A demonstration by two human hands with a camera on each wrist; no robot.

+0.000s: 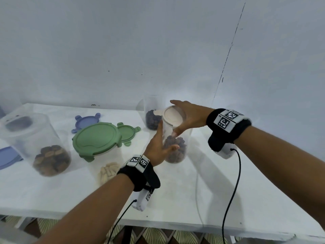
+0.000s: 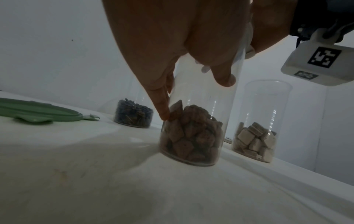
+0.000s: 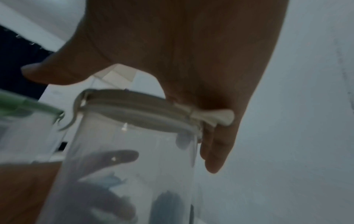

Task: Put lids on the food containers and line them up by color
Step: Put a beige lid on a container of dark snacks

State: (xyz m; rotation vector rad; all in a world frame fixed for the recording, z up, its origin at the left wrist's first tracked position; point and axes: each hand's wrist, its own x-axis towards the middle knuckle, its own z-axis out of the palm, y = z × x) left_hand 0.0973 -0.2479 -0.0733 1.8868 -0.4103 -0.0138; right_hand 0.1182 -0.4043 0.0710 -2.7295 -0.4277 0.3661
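Head view: tall jar (image 1: 176,138) of brown pieces (image 1: 175,148), beige-lidded.

Blue lid (image 1: 8,156) cut off at left edge (head view), right wrist view blurred

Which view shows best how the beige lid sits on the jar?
The right wrist view: the beige lid is seen edge-on against the jar rim, tilted, one tab by the right hand. The head view shows only its top; the left wrist view barely shows it.

A white table (image 1: 184,196) stands against a pale wall (image 1: 123,41).
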